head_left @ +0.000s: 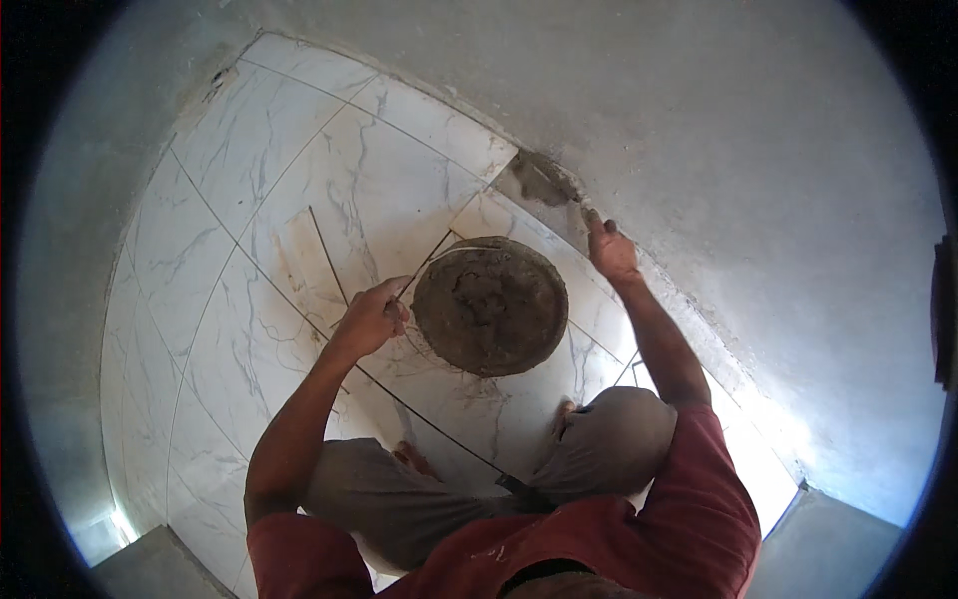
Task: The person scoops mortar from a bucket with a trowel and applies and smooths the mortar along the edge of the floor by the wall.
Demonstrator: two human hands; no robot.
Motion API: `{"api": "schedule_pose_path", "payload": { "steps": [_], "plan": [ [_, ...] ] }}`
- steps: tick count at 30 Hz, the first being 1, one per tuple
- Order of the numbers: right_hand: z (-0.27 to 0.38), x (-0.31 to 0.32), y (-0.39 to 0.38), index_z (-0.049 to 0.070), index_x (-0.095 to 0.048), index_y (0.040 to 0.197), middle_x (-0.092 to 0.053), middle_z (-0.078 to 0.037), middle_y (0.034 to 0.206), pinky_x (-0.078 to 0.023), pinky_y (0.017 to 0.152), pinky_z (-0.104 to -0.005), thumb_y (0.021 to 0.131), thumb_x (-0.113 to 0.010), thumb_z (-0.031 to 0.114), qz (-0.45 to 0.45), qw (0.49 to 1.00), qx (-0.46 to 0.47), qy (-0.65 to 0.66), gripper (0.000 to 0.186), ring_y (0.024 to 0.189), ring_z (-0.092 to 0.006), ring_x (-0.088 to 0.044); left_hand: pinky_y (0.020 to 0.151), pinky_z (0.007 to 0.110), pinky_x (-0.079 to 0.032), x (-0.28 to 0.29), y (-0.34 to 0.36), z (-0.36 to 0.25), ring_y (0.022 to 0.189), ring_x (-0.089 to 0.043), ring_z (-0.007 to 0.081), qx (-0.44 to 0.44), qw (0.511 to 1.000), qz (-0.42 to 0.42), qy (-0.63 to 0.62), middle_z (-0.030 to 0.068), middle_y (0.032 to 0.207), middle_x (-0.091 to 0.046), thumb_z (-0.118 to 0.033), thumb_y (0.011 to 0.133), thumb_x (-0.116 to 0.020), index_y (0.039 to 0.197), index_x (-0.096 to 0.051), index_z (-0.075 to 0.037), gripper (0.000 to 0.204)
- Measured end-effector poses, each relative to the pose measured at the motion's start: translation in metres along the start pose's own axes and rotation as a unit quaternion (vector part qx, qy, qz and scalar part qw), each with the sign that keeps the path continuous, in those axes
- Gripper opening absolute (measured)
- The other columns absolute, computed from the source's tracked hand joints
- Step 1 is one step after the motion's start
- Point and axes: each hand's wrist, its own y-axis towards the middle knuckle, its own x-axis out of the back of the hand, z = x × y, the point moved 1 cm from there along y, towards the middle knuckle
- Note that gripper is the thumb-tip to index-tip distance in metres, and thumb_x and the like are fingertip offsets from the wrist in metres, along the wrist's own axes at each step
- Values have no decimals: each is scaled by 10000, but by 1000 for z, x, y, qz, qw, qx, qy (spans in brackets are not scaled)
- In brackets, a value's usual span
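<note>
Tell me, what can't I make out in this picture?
All in the head view:
- Bucket bottom: hidden by the mortar inside.
- Grip of the tool: covered by the right hand.
- Whether the left hand grips the wire handle: too small.
- Dark object: cut off by the right rim.

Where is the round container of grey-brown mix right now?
In the head view, the round container sits near the centre on the tiled floor, between the left hand and right hand.
</note>
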Motion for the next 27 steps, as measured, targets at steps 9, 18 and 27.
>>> {"api": "schedule_pose_path", "payload": {
  "steps": [9,18,27],
  "plan": [
    [12,178,-79,167,-504,1275,-611,-97,956,-534,683,-412,813,-638,118,-10,970,186,155,484,741,-301,-637,608,303,-499,5,6,16,623,-604,161,12,1000,-12,-21,107,769,-618,-7,823,-428,1319,-456,-20,497],
    [81,241,-90,132,-533,1245,-636,-150,877,-522,643,-431,817,-604,76,214,951,187,-121,438,696,-311,-643,641,303,-525,10,-2,8,654,-605,149,15,1000,13,8,112,818,-616,-17,903,-375,1348,-424,-50,449],
    [101,127,-65,-10,-448,1143,-593,-241,719,-501,651,-507,888,-455,118,373,898,234,-25,286,704,-405,-619,641,330,-488,6,-4,4,637,-602,180,-6,1000,-20,-4,99,761,-627,-48,824,-428,1284,-509,-48,467]
  ]
}}
